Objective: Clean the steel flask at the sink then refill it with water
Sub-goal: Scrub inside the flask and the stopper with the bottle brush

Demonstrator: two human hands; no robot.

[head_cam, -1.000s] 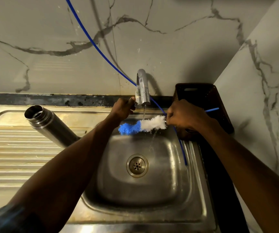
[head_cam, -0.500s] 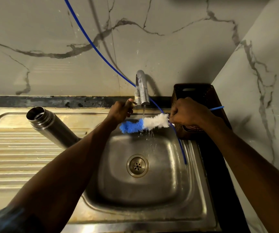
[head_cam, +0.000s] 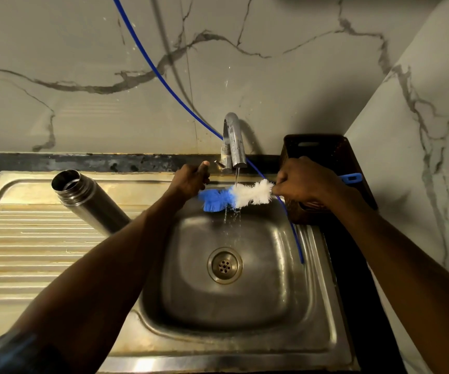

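from the head camera: your right hand [head_cam: 303, 182] gripped the bottle brush [head_cam: 235, 195] by its handle, fingers curled tight round it, bristles under a thin stream of water from the tap [head_cam: 233, 143], over the back of the sink [head_cam: 247, 306]. your left hand [head_cam: 192, 178] reached to the tap's lever, fingers curled about it. the steel flask [head_cam: 88, 199] lay uncapped on the draining board [head_cam: 28, 249], near its back edge, its base hidden behind your left arm.
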